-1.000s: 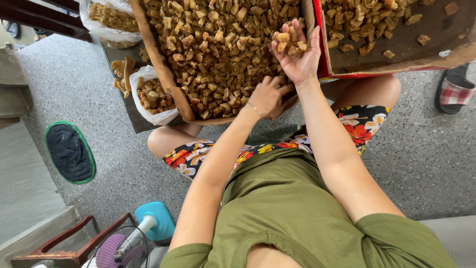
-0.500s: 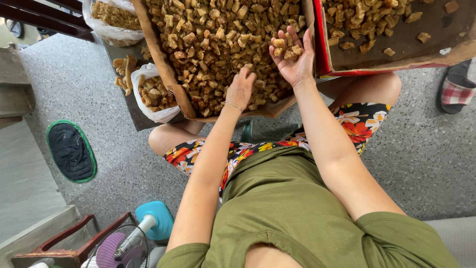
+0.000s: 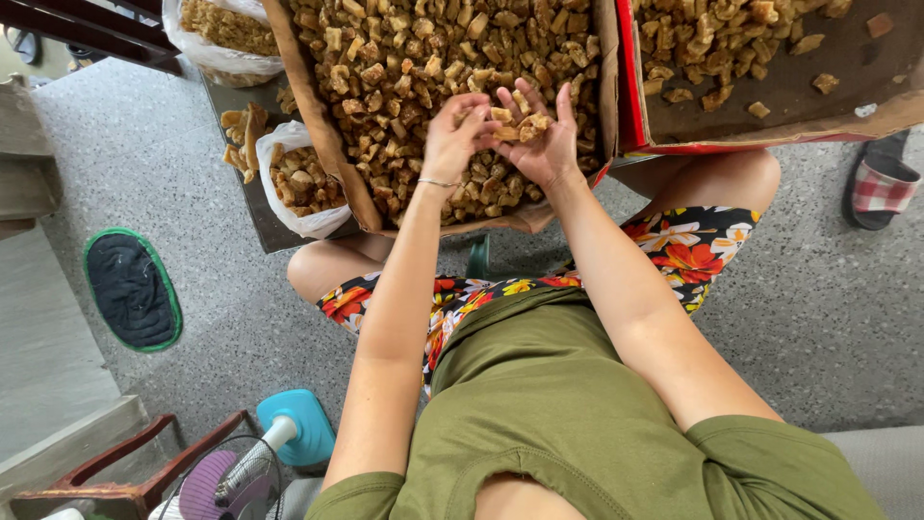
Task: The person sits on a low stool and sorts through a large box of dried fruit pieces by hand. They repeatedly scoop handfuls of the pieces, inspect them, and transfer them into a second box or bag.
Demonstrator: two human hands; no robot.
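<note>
My right hand (image 3: 545, 137) is palm up over a cardboard tray (image 3: 318, 125), cupped around a few brown fried chunks (image 3: 520, 123). My left hand (image 3: 450, 135) is beside it, its fingertips touching the chunks in the right palm. The tray rests across my knees and is heaped with several more of the same golden-brown chunks (image 3: 404, 58). A thin bracelet sits on my left wrist.
A second tray with a red rim (image 3: 630, 96) and fewer chunks lies to the right. White plastic bags of chunks (image 3: 294, 183) sit on a metal sheet at left. A dark mat (image 3: 130, 289), a small fan (image 3: 260, 462) and a checked slipper (image 3: 881, 188) lie on the speckled floor.
My left hand rose from the tray's near edge to meet my right hand. The right hand, still holding chunks, shifted slightly lower and left.
</note>
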